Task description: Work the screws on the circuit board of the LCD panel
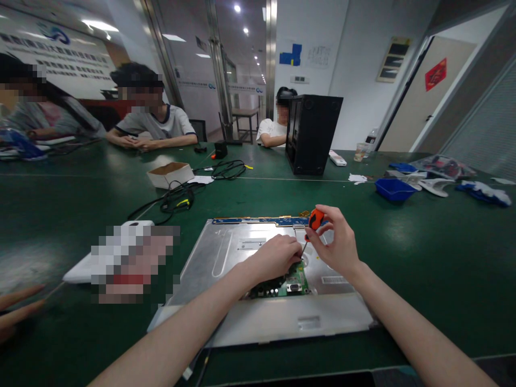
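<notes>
An orange and black screwdriver [316,219] is pinched in my right hand [337,242], its thin shaft slanting down to the left. Its tip meets the upper edge of a green circuit board [297,278], close to the fingertips of my left hand [282,253]. Those left fingers are bent together over the board; what they hold, if anything, is hidden. Beneath both hands lies a silver metal panel [237,322], with a blue strip board [258,221] along its far edge.
Beyond the panel stand a black computer case [316,134], an open cardboard box [171,174], black cables [173,201] and a blue tray [394,190]. A white device [84,269] lies left. Several people sit around the green table [435,252]; another person's hand [20,309] shows at left.
</notes>
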`<state>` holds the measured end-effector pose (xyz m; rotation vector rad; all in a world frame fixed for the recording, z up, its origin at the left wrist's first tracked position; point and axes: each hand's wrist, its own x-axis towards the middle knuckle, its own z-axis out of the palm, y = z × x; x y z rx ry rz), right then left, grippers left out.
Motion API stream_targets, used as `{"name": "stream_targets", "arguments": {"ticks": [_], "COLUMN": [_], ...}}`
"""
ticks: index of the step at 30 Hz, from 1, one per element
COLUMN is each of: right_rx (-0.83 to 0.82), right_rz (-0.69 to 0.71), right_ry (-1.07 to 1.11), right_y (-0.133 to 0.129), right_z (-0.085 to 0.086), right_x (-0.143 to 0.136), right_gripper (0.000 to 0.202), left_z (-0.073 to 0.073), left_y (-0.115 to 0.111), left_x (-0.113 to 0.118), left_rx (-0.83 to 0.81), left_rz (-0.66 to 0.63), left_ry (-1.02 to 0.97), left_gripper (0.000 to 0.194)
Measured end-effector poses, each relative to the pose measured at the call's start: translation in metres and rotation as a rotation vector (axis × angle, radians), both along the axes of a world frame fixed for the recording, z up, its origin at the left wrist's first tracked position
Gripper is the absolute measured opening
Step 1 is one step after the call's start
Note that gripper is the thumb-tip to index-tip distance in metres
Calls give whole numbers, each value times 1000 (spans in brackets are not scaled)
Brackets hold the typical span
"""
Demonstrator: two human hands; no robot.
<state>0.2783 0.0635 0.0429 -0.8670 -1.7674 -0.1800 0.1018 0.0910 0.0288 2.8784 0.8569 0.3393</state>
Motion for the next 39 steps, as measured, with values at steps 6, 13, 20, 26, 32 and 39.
{"name": "stream_targets", "arguments": {"ticks": [6,13,20,26,32,39], "right_rx": [-7,-23,-19,0,14,38], "right_rz": [-6,-1,19,48,42,5], "right_ry": [-7,10,6,-20,-61,-50], "right_y": [1,1,0,-1,-1,0], "right_z": [-1,-2,0,3,3,-1], "right_x": [1,1,1,2,2,2], "right_gripper": [44,44,45,48,52,51], "left_z": [-1,-2,-3,-2,0,0], "left_y": [2,3,4,4,3,3], "left_x": [0,1,1,1,1,2], "left_rx": [-16,-15,-41,-44,-56,-58], "left_rz": [-20,-20,-24,-18,-23,-27], "left_ry": [-2,2,-7,-7,-21,-14], "left_gripper": [11,11,11,11,11,10]}}
